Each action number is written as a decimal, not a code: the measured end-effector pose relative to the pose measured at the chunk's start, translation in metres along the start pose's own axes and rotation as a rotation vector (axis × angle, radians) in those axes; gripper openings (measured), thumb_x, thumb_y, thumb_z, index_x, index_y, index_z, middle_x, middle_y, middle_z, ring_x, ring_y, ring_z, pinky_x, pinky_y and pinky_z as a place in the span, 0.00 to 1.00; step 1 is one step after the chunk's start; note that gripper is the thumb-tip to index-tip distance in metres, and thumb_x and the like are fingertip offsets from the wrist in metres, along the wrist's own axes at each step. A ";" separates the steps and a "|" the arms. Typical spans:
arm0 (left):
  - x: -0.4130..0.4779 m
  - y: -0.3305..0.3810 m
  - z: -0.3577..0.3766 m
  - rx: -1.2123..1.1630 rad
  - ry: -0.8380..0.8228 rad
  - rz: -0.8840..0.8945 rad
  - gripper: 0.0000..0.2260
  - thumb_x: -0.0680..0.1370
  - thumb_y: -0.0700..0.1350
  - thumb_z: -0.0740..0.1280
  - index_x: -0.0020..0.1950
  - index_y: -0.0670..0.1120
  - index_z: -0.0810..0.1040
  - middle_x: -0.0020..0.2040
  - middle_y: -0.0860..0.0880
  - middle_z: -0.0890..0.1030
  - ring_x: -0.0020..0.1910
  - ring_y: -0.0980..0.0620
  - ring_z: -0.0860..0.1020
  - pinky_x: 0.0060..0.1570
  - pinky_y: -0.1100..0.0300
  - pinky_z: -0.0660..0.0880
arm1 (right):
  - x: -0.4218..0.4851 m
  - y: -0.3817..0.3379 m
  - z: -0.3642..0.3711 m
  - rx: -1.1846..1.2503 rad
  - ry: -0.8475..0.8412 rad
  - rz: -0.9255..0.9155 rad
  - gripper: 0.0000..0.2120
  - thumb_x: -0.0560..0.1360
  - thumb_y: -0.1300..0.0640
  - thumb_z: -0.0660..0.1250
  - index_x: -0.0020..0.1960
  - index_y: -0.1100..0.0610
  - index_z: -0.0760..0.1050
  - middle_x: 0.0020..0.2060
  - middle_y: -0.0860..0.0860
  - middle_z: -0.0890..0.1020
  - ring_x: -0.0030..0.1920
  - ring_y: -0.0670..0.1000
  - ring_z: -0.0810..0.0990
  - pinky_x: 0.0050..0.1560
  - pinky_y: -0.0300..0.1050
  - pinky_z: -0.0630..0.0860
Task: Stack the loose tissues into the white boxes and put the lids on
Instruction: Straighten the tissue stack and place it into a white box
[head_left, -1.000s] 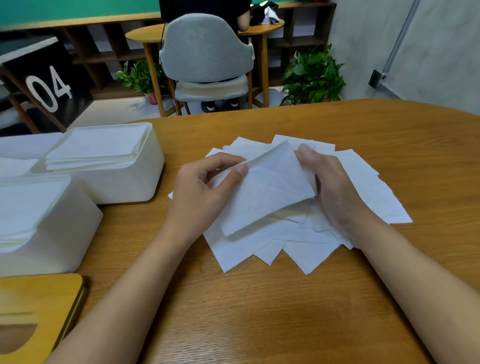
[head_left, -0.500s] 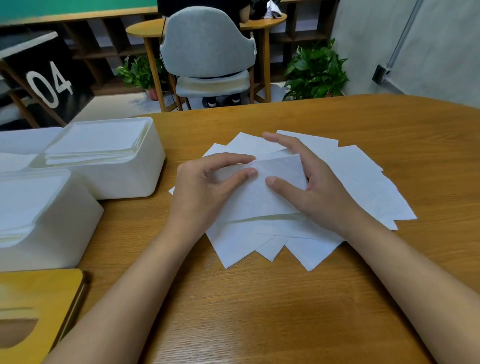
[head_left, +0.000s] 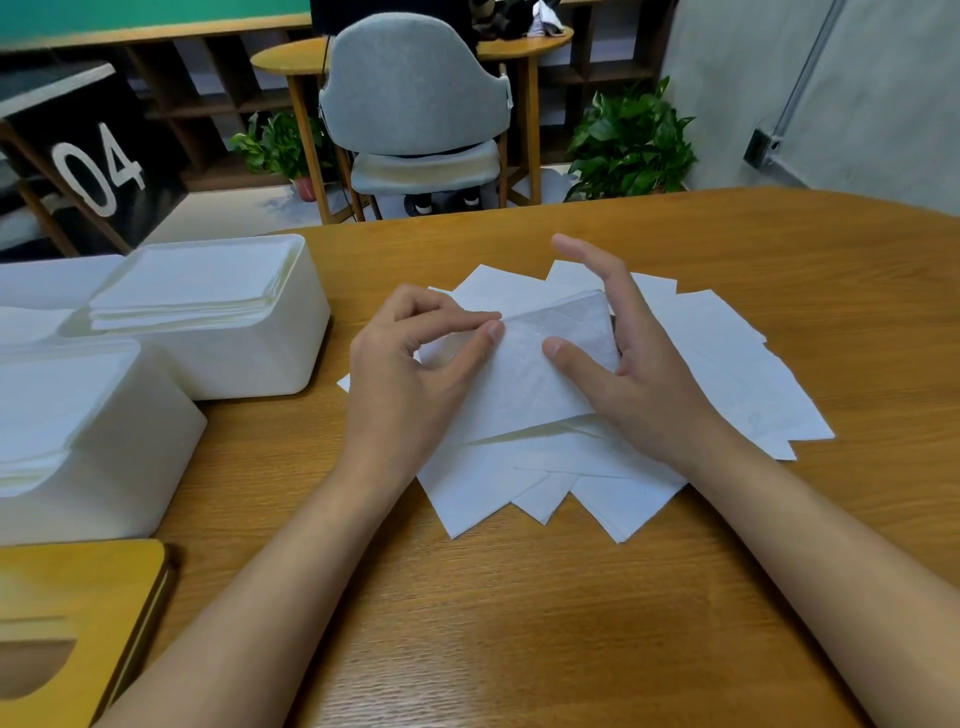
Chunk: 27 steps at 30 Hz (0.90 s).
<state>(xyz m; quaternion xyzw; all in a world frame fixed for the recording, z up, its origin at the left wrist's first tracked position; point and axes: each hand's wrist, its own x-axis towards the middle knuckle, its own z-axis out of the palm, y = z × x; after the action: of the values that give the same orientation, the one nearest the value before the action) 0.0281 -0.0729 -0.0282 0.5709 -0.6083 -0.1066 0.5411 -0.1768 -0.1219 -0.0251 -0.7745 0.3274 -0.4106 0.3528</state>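
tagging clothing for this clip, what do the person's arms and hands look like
The left forearm and right forearm are bare up to the frame edge, with no sleeves in view. The left hand and right hand wear no gloves, and no ring, watch or bracelet shows on the sides visible. The fingernails look short and unpainted.

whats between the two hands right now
In the head view, one white tissue spans the gap: the left hand pinches its corner, the thumb of the right hand rests on it, above the loose tissue pile.
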 end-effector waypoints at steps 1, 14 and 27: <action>0.001 0.000 0.000 0.006 0.012 -0.007 0.06 0.78 0.50 0.76 0.54 0.53 0.88 0.54 0.55 0.81 0.57 0.59 0.78 0.53 0.69 0.71 | 0.001 0.001 -0.001 0.014 0.016 -0.010 0.30 0.84 0.60 0.67 0.81 0.46 0.60 0.76 0.34 0.66 0.75 0.43 0.69 0.74 0.59 0.70; -0.001 0.001 0.005 -0.316 -0.114 -0.221 0.26 0.80 0.43 0.75 0.72 0.57 0.66 0.54 0.45 0.84 0.51 0.44 0.85 0.50 0.42 0.81 | 0.004 0.008 -0.015 0.176 0.049 0.157 0.13 0.81 0.67 0.67 0.58 0.53 0.86 0.57 0.42 0.87 0.61 0.42 0.82 0.63 0.40 0.77; -0.012 -0.020 0.029 0.270 -0.428 0.413 0.11 0.79 0.49 0.76 0.60 0.51 0.87 0.58 0.53 0.82 0.57 0.52 0.79 0.57 0.52 0.74 | 0.008 0.019 -0.015 0.092 0.227 0.226 0.17 0.81 0.65 0.65 0.61 0.48 0.85 0.59 0.37 0.85 0.64 0.37 0.79 0.70 0.43 0.74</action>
<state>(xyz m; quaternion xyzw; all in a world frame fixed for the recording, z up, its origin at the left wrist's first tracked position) 0.0140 -0.0840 -0.0611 0.4666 -0.8198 -0.0304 0.3307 -0.1903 -0.1432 -0.0312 -0.6645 0.4311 -0.4676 0.3924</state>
